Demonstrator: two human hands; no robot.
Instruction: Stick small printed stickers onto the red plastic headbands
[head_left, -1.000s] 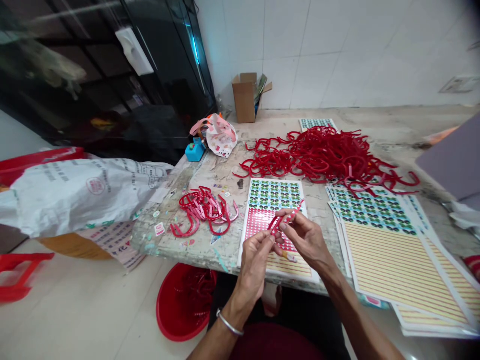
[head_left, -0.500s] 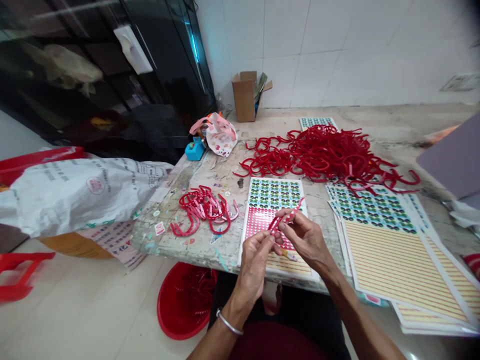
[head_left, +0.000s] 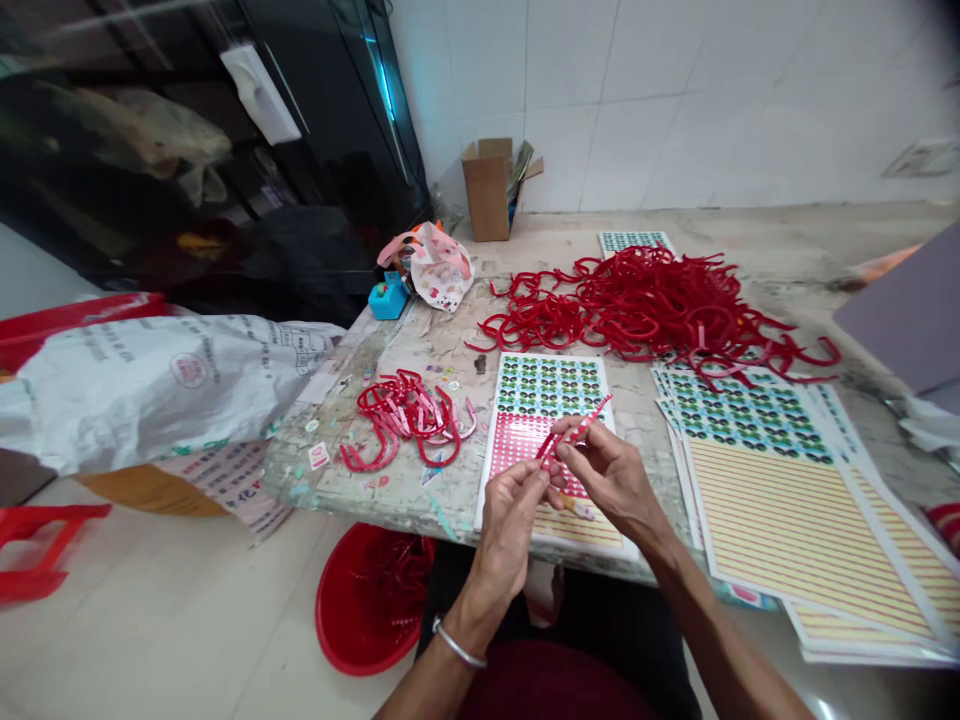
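Both hands meet over a sticker sheet [head_left: 546, 400] at the table's near edge. My right hand [head_left: 609, 478] pinches a thin red curved plastic piece [head_left: 576, 430] that sticks up to the right. My left hand [head_left: 511, 518] has its fingertips pinched at the lower end of the same piece. A silver bangle sits on my left wrist. A small pile of finished red pieces [head_left: 409, 415] lies left of the sheet. A large heap of red pieces [head_left: 652, 305] lies further back.
More sticker sheets [head_left: 787, 500] are stacked at the right. A red basin [head_left: 352, 600] sits on the floor under the table edge. A white sack [head_left: 157, 380] lies at the left. A cardboard box [head_left: 489, 190], a blue toy and a plastic bag stand at the back.
Hands and the red piece stay almost still; the fingers only shift slightly on it. The view has tilted up a little.
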